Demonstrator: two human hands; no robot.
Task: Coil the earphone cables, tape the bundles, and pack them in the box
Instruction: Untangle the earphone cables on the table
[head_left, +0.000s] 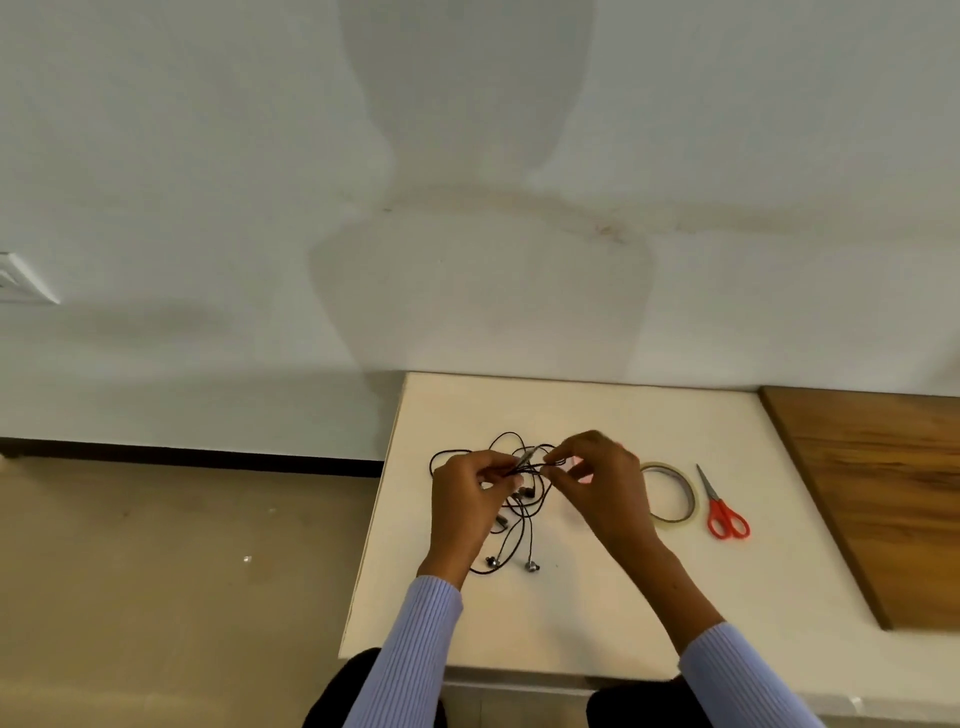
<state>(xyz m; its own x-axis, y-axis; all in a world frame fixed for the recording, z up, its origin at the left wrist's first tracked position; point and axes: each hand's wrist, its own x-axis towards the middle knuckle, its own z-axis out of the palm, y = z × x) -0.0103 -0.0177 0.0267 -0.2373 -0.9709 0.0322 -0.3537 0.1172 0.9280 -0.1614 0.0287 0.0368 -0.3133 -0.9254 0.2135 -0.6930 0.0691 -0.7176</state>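
Two ribbed lilac sleeves (415, 649) come up from the bottom edge of the frame, and the hands at their ends meet over a white table (597, 613) at lower centre; the left hand (462, 499) pinches a gathered part of the black earphone cables (524, 499) between thumb and fingers, and the right hand (602, 478) nips the same tangle just beside it, fingertips closed on a strand near a small pale inline piece; both grips are closed on cable, not on anything else. Loops stand up behind the hands towards mid-frame, and strands trail down towards the lower centre, ending in two earbuds (511, 564) lying on the table; the cables look knotted together rather than coiled, so I judge the coiling barely begun. A roll of clear tape (675, 499) lies flat just right of the right hand, partly hidden by it, and red-handled scissors (722, 506) lie just beyond the tape; a brown wooden board (883, 493) fills the right edge. No box shows anywhere. The risk from here, as I see it, is pulling the two pinches apart while loops are crossed, which would tighten a knot; the loose earbuds could also snag in a loop or drag off the near edge.
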